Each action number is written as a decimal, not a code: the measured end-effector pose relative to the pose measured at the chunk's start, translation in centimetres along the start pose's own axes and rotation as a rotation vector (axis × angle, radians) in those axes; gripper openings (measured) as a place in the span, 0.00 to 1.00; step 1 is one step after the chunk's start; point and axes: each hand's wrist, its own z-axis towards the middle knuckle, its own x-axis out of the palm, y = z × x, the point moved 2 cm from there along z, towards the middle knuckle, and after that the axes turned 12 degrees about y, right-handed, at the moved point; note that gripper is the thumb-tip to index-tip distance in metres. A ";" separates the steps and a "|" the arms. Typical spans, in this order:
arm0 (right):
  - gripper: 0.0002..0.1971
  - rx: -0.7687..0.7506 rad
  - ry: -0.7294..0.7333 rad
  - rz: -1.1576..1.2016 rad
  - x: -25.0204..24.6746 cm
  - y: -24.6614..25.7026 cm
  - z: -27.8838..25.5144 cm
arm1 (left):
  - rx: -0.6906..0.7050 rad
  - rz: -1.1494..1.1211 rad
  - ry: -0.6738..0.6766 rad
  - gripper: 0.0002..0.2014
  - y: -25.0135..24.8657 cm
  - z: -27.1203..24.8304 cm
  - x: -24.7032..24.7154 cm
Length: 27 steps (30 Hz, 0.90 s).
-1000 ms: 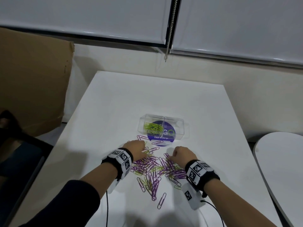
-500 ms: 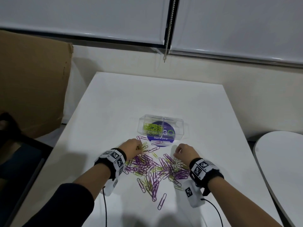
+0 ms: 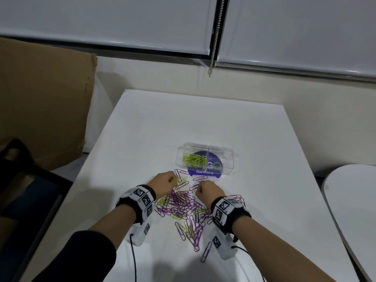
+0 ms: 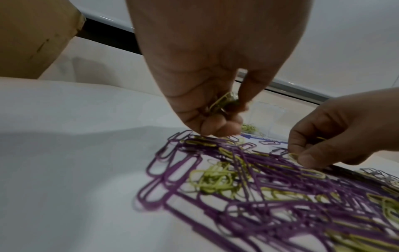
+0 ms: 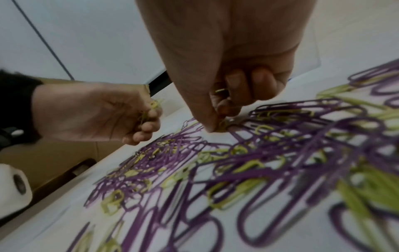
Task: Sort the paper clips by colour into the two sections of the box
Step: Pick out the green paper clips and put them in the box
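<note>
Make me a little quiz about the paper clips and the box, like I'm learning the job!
1. True or false: the clear box holds green clips in its left section.
2. Which colour does the left hand hold? A purple, B green, C red.
3. Fill in: the right section of the box holds ___ clips.

Key: 1 true. 2 B. 3 no. The right hand pinches a green clip in the mixed pile.

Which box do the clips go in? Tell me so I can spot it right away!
Look at the white table, just beyond the messy heap of purple and green clips near the two hands. The clear plastic box stands there on a round purple sticker. It is the only see-through thing, split by a middle wall, with green clips in its left section only.
</note>
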 end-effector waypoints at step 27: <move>0.23 -0.179 0.101 -0.274 -0.9 -2.8 -2.1 | 0.005 0.056 -0.076 0.13 1.3 1.5 -2.1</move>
